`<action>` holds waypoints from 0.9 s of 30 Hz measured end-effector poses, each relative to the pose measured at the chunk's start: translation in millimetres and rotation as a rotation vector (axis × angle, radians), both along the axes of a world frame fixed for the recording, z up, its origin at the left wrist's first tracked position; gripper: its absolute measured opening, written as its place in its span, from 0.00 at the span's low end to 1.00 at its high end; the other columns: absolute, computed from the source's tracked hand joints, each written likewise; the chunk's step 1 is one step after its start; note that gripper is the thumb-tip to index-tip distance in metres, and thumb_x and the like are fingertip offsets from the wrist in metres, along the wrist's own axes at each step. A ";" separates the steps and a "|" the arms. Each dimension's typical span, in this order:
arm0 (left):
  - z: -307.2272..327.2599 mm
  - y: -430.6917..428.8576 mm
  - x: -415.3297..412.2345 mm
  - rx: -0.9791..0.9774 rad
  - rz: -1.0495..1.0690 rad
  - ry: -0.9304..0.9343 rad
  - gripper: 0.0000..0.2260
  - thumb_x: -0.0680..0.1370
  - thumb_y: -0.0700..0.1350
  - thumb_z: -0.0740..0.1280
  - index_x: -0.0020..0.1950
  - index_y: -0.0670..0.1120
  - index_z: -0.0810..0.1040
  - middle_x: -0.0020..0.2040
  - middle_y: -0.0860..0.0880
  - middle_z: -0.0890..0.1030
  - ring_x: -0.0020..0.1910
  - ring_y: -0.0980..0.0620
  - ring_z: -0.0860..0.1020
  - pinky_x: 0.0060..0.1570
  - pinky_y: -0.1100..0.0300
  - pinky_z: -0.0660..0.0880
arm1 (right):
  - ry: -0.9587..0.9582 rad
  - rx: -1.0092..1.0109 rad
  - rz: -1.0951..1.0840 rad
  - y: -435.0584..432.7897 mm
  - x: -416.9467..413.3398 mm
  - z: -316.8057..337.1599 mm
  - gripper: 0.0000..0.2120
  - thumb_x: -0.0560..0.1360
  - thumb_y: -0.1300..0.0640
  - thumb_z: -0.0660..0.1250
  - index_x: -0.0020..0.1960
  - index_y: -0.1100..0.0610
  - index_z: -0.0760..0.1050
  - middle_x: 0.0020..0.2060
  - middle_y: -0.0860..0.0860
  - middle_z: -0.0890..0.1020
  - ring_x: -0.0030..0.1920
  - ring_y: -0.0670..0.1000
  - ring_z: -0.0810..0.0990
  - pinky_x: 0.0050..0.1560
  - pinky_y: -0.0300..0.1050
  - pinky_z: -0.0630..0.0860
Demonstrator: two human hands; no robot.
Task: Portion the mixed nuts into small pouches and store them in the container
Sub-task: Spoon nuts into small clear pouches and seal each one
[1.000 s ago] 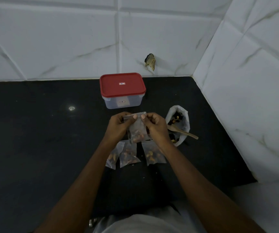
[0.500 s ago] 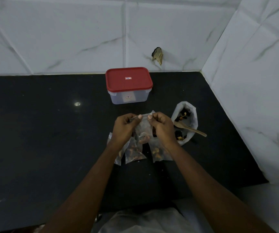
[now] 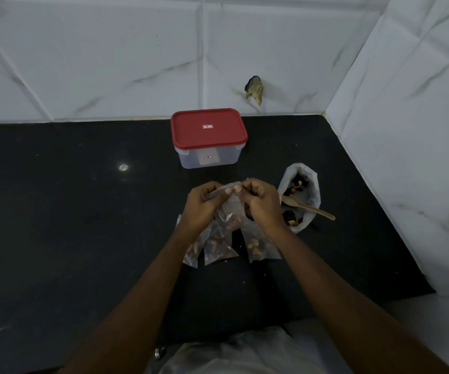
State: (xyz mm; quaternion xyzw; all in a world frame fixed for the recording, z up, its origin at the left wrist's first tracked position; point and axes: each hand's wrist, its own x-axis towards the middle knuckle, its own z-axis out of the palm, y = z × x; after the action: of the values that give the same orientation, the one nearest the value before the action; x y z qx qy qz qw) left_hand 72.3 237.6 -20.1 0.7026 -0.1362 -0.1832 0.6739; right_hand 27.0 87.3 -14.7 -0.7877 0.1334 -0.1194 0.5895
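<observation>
My left hand (image 3: 200,206) and my right hand (image 3: 261,205) pinch the top edge of a small clear pouch (image 3: 230,211) with nuts in its bottom, held just above the black counter. Under my wrists lie three filled pouches: one at the left (image 3: 192,252), one in the middle (image 3: 219,248) and one at the right (image 3: 261,247). A white bag of mixed nuts (image 3: 301,194) lies open to the right of my right hand, with a wooden spoon (image 3: 311,207) resting in it. The clear container (image 3: 209,156) with a red lid (image 3: 208,128) stands closed behind my hands.
The black counter (image 3: 69,225) stretches to the left. White marble-patterned tile walls (image 3: 109,55) close it in at the back and on the right. A chipped hole (image 3: 254,89) marks the back wall above the container.
My hands have stayed together on the pouch top, with the fingers shifting along its edge. The view has shifted slightly.
</observation>
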 end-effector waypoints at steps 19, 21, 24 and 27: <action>15.9 11.7 3.9 -0.044 0.108 0.176 0.08 0.80 0.44 0.68 0.50 0.40 0.81 0.43 0.42 0.84 0.40 0.46 0.84 0.39 0.51 0.82 | 0.081 0.187 -0.026 2.5 1.2 16.2 0.06 0.80 0.56 0.66 0.47 0.54 0.79 0.41 0.51 0.83 0.43 0.48 0.82 0.47 0.46 0.79; 19.4 13.2 3.7 -0.034 0.099 0.161 0.07 0.80 0.43 0.68 0.48 0.40 0.81 0.43 0.41 0.84 0.40 0.46 0.84 0.38 0.52 0.82 | 0.082 0.225 -0.005 3.9 -2.5 20.1 0.04 0.80 0.55 0.66 0.48 0.54 0.79 0.41 0.50 0.83 0.41 0.45 0.83 0.41 0.40 0.79; 22.3 16.6 3.4 -0.018 0.077 0.128 0.05 0.79 0.43 0.68 0.47 0.42 0.81 0.45 0.42 0.84 0.41 0.47 0.84 0.37 0.55 0.82 | 0.071 0.149 0.046 2.6 -5.9 24.3 0.06 0.79 0.56 0.67 0.46 0.57 0.80 0.39 0.53 0.84 0.40 0.46 0.83 0.39 0.40 0.80; 23.6 17.8 2.6 -0.002 0.071 0.116 0.06 0.78 0.43 0.69 0.49 0.41 0.81 0.45 0.43 0.85 0.43 0.46 0.85 0.37 0.56 0.82 | 0.083 0.131 0.039 1.6 -6.9 27.3 0.08 0.79 0.56 0.68 0.46 0.62 0.80 0.38 0.57 0.83 0.38 0.50 0.82 0.39 0.45 0.79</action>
State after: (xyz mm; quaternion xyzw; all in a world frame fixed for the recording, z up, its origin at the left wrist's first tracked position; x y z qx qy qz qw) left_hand 74.8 255.4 3.5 0.6945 -0.0722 -0.1997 0.6875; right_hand 20.1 88.9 12.6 -0.7541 0.1498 -0.0660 0.6361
